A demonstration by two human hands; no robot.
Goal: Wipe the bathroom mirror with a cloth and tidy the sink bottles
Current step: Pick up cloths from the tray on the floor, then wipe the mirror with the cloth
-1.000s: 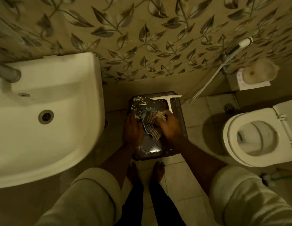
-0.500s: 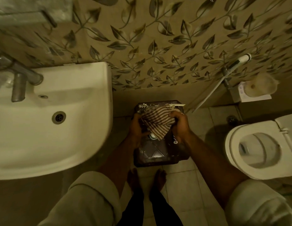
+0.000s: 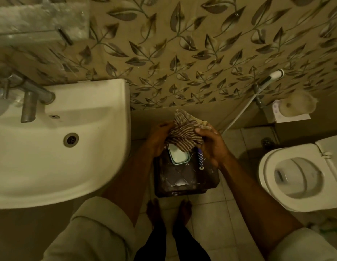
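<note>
Head view, left hand [image 3: 160, 139] and right hand [image 3: 211, 146] gripping striped cloth [image 3: 182, 134]

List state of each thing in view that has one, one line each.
Cloth: bunched, held up in both hands.
Left hand: grip shut on cloth.
Right hand: grip shut on cloth.
Tap: no water running.
Sink: empty, drain unplugged.
Toilet: seat down, lid up.
Dish on the dark box: empty, partly under the cloth.
Spray hose: hung on wall.

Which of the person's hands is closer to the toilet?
Right. The right hand grips the striped cloth on the toilet's side; the left hand holds the cloth's far side.
</note>
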